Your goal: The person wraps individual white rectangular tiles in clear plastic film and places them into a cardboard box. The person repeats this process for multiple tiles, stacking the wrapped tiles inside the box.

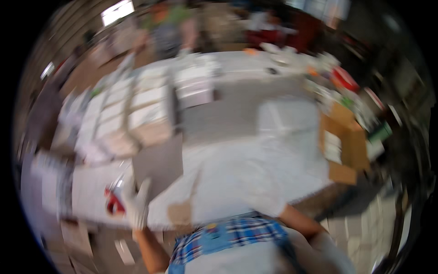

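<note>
The whole picture is smeared by motion. My left hand (136, 208), in a white glove, is at the near edge of the pale table (237, 182) and seems to grip a red tool (112, 202) with a shiny part on top. A grey flat sheet (158, 165) lies just beyond that hand. My right hand (329, 249), also gloved, hangs low beside my hip, off the table and away from everything on it. Its fingers are too blurred to read. My checked shirt fills the lower middle.
Rows of stacked white boxes (137, 102) cover the table's left half. An open brown cardboard box (349, 146) stands at the right edge, with small colourful items (344, 77) behind it. Another person (169, 27) stands at the far side.
</note>
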`<action>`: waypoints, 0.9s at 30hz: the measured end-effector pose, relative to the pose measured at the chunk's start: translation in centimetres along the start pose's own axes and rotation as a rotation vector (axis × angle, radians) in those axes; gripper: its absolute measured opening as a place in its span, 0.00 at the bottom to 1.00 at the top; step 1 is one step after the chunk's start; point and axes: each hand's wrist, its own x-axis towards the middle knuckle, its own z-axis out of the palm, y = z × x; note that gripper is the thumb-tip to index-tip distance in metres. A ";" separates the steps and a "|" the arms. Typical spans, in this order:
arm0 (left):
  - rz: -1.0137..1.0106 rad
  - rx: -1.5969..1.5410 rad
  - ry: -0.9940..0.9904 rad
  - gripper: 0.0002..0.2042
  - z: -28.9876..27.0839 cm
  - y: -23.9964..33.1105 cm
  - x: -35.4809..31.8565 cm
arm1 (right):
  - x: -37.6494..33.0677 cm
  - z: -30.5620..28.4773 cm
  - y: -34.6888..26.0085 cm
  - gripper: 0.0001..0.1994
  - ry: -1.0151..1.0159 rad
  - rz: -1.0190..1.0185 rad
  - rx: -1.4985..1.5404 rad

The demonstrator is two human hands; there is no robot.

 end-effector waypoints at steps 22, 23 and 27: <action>-0.060 -0.342 -0.760 0.14 23.9 4.3 -1.8 | -11.0 -32.2 20.4 0.18 0.619 1.096 -0.752; -0.060 -0.361 -0.794 0.15 24.4 3.8 -2.4 | -11.6 -32.2 21.6 0.18 0.549 1.164 -0.789; -0.104 -0.294 -0.827 0.14 24.9 2.7 -3.5 | -13.8 -31.1 27.5 0.19 0.281 1.221 -0.728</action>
